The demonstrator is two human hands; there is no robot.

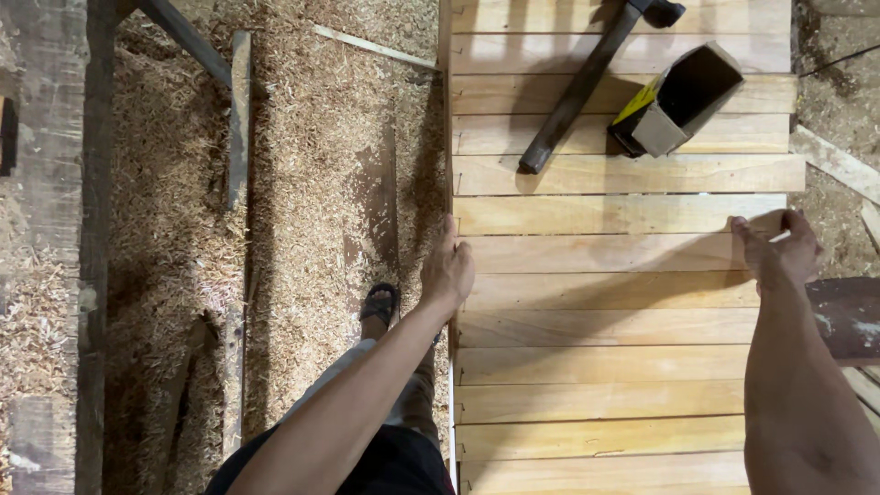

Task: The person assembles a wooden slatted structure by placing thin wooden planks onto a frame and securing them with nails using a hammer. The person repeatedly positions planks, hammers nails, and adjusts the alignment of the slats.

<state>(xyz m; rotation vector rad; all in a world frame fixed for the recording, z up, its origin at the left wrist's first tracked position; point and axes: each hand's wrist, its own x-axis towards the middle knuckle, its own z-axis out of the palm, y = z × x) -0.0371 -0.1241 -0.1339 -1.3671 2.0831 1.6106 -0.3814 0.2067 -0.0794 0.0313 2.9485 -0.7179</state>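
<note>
Slatted wooden panel (614, 302): pale planks laid side by side crosswise, filling the right half of the view from top to bottom edge; narrow gaps between some slats.

Floor of wood shavings (302, 165): thick, tan, covering the left half; several thin battens lying in it, one long one (240, 119) near upright in the view.

Dark timber beam (50, 247): along the far left edge, rough and weathered.

Hammer (587, 82): dark handle lying slantwise across the upper slats, head at the top edge, just beside the box.

Small open cardboard box (676, 103): black inside, yellow on one side, resting on the upper slats right of the hammer handle.

Left hand (446, 268): at the left edge of the panel, fingers curled over the end of one slat, thumb side on top; holding the panel edge.

Right hand (781, 247): at the right edge of the panel, on the same slat level, fingers bent around the plank end; grip loose, exact closure hard to tell.

Sandalled foot (379, 304): on the shavings, just left of the left hand.
</note>
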